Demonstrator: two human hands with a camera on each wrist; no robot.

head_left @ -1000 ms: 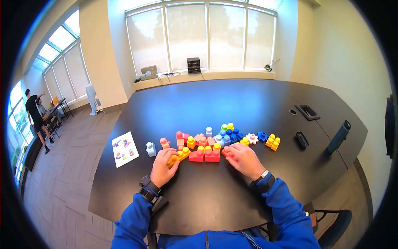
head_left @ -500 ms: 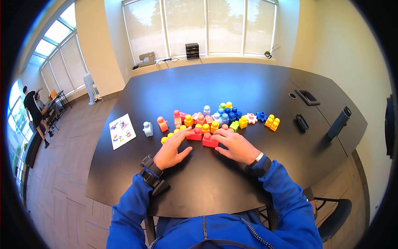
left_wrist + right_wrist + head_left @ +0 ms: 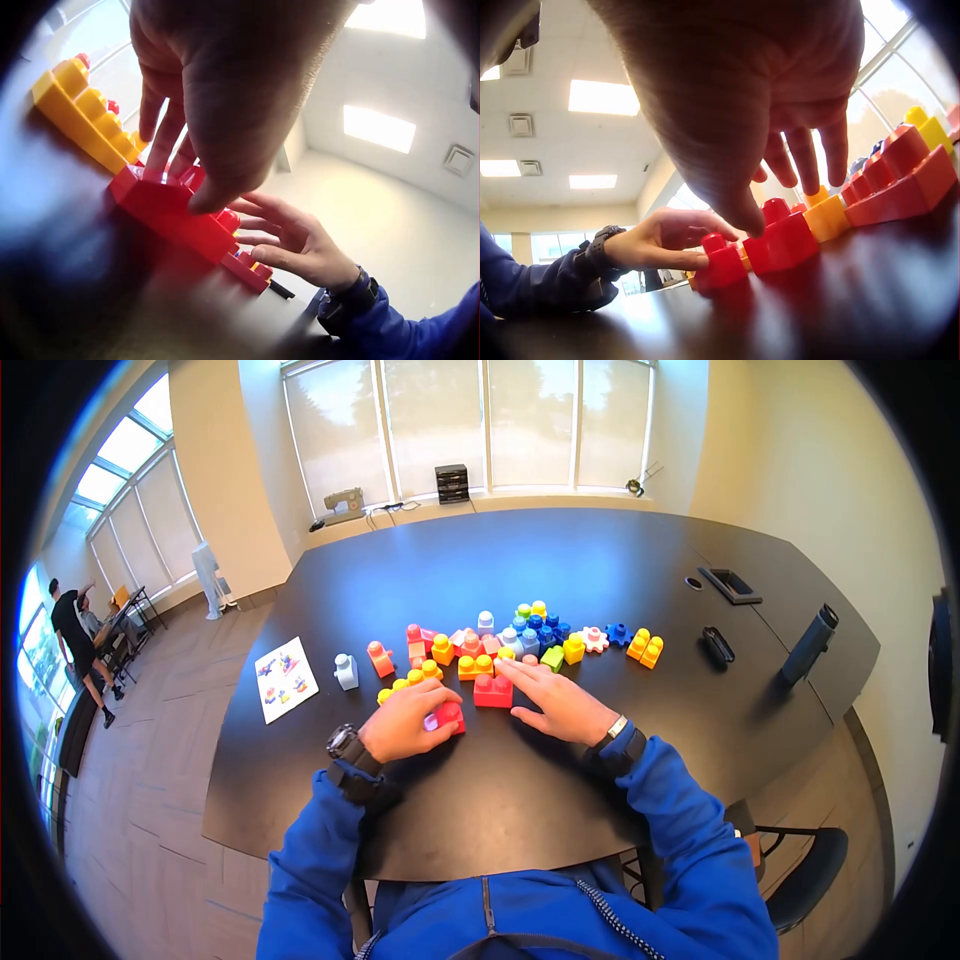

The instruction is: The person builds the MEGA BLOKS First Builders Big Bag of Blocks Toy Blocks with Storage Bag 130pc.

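In the head view my left hand point(image 3: 398, 722) holds a red sloped toy brick point(image 3: 452, 717) near the front of the pile, thumb on the near side. The left wrist view shows the fingers across the brick's far side. My right hand point(image 3: 562, 705) hovers with extended fingers beside a second red brick point(image 3: 493, 691), its thumb close to that brick's side in the right wrist view. A yellow brick point(image 3: 474, 668) sits just behind the second red one. Past the left fingers runs a row of yellow bricks point(image 3: 86, 116).
More bricks lie behind the hands, including blue ones point(image 3: 545, 628) and a pink gear point(image 3: 594, 638). A picture sheet point(image 3: 286, 678) lies at left beside a grey-blue brick point(image 3: 346, 671). To the right are a black case point(image 3: 716, 647) and a bottle point(image 3: 808, 647).
My left hand left the yellow bricks and drew a red sloped brick left and toward me, apart from the other red one. My right hand moved left, away from the red piece it touched.
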